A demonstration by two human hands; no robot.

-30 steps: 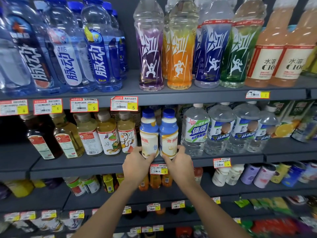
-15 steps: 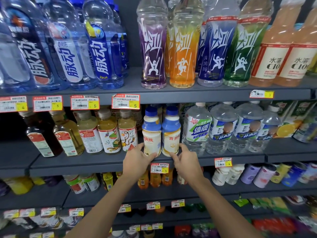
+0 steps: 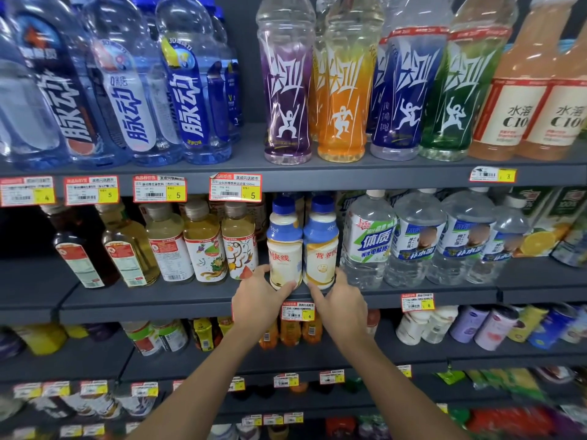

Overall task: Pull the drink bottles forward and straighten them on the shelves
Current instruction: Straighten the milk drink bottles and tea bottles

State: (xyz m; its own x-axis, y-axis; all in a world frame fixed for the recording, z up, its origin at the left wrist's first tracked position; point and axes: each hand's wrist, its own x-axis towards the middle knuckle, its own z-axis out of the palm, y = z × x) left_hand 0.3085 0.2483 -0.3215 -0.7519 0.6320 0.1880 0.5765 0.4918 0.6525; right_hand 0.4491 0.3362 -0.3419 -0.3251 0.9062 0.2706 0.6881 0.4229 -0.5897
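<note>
Two cream bottles with blue caps stand upright side by side at the front edge of the middle shelf (image 3: 190,296). My left hand (image 3: 259,301) grips the base of the left cream bottle (image 3: 283,249), thumb in front, fingers round its left side. My right hand (image 3: 341,301) pinches the base of the right cream bottle (image 3: 320,246) between thumb and fingers. The two bottles touch each other. More bottles stand hidden behind them.
Tea bottles (image 3: 203,246) stand close on the left, clear water bottles (image 3: 370,239) close on the right. Tall sports drinks (image 3: 344,81) fill the shelf above. A price tag (image 3: 298,311) hangs between my hands. Small bottles and cans sit on lower shelves.
The two cream bottles have come slightly forward to the shelf edge. My hands slid lower on their bases and my view moved closer.
</note>
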